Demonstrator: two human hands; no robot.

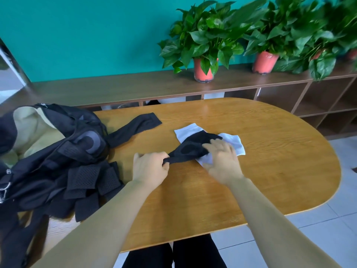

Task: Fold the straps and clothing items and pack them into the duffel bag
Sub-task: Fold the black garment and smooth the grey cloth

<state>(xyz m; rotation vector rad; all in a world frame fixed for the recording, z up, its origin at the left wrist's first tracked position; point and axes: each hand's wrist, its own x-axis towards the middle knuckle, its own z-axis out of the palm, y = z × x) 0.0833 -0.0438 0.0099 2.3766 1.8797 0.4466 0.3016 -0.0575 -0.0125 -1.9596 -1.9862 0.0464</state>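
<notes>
Left hand [149, 167]: forearm enters from 7 o'clock, fingers curled, pinching the near end of the black garment [193, 146].
Right hand [222, 161]: blurred, fingers spread flat over the garment and white cloth [234, 142].
Garment: centre of the table [270, 171].
Duffel bag [29, 128]: 9 o'clock, open.

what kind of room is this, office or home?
Probably an office lounge or meeting room, not certain: an oval wooden table, a low cubby shelf along a teal wall, a row of potted plants on it, tiled floor.

left hand [149, 170], right hand [222, 163]: bare | forearms [108, 215]: bare | trousers [193, 254]: black
</notes>
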